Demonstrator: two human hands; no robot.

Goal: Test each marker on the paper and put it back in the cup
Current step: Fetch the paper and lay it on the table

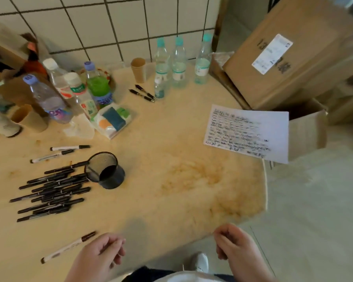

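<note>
Standing by the table [143, 151], I judged the step in hand was to fetch the first marker, and the sensible way was to take one from the edge of the heap rather than dig into it, uncap it and carry it over to the sheet, since the two lay well apart. The paper [251, 133] sat at the far right, already covered in dark lines of scribble, one corner hanging past the table edge, so I thought it would want a steadying palm while being marked. The pile of markers [51, 190] lay at the left, dark-barrelled and roughly parallel, just beside the black mesh cup [105, 169], which stood upright and looked empty, one marker's tip touching its rim. A lone white marker [68, 247] lay slantwise near the front edge, just beside the left hand [100, 255]. That hand hovered loosely curled and held nothing; the right hand [232, 243] was likewise half curled and empty, off the table's corner.
</note>
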